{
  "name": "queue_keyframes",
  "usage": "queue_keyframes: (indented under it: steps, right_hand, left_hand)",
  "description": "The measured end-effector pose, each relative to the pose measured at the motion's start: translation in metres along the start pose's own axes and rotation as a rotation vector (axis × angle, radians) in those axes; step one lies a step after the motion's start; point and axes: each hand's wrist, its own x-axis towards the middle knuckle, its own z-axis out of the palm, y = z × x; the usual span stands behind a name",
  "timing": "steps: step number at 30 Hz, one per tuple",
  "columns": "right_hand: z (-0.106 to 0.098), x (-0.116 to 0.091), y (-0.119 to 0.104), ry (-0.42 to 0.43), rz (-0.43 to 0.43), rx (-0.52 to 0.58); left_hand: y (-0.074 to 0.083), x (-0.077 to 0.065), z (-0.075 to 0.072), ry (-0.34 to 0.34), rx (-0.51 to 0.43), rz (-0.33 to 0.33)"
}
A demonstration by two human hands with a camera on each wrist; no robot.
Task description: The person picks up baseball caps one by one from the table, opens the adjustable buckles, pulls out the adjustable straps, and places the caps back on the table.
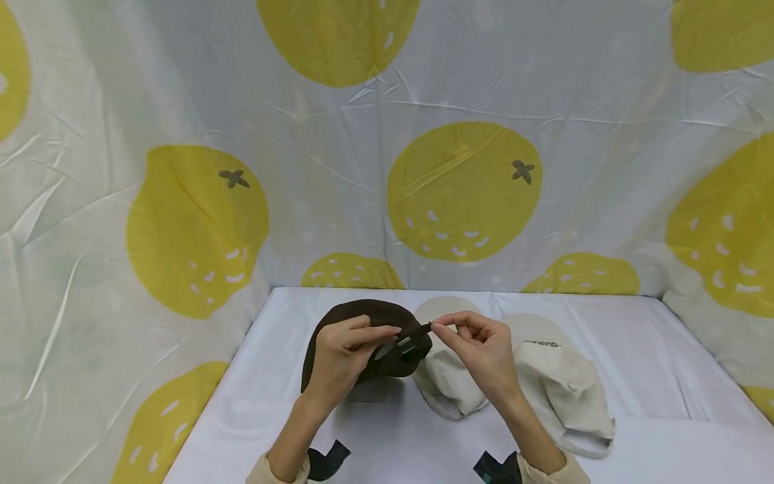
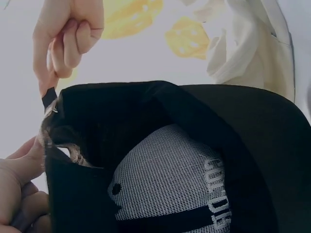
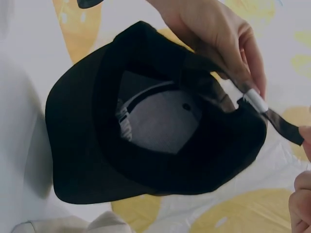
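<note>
A dark cap (image 1: pixel 363 312) is held up over the white table, its back strap facing the person. In the right wrist view its hollow shows a mesh-like lining (image 3: pixel 160 121) with pale lettering. My left hand (image 1: pixel 341 353) pinches the cap's back edge beside a silvery buckle (image 3: pixel 255 101). With thumb and forefinger, my right hand (image 1: pixel 480 343) pinches the free end of the dark strap (image 3: pixel 284 128), which runs out of that buckle. The brim (image 3: pixel 68 131) points away from the strap.
Two beige caps lie on the white-covered table (image 1: pixel 242 430): one cap (image 1: pixel 450 370) partly behind my right hand, the other cap (image 1: pixel 556 376) farther right with small dark lettering. A lemon-print curtain (image 1: pixel 326 175) hangs behind and at the sides.
</note>
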Motion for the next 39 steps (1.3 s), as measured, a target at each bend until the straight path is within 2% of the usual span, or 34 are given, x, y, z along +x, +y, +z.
queue_keyframes:
  steps: [3,8,16,26,36,39]
  right_hand:
    - [-0.002,0.001,0.003,-0.022,-0.004,0.002]
    - [-0.005,0.003,0.008,-0.019,-0.006,-0.004]
    - [-0.008,0.006,0.015,0.018,0.035,0.103]
    - [-0.007,0.006,0.03,-0.073,0.07,0.155]
    - [0.007,-0.001,0.039,-0.111,0.011,0.216]
    - [0.011,-0.003,0.039,-0.092,-0.018,0.216]
  left_hand:
    - [-0.003,0.001,-0.002,-0.005,-0.065,-0.017]
    - [-0.006,0.002,-0.003,-0.021,-0.115,-0.042]
    - [-0.009,0.002,-0.005,-0.005,-0.171,-0.111]
    - [-0.011,0.004,-0.009,0.003,-0.242,-0.168]
    - [-0.005,0.008,-0.013,-0.005,-0.247,-0.229]
    - [-0.002,0.01,-0.013,0.0,-0.263,-0.231]
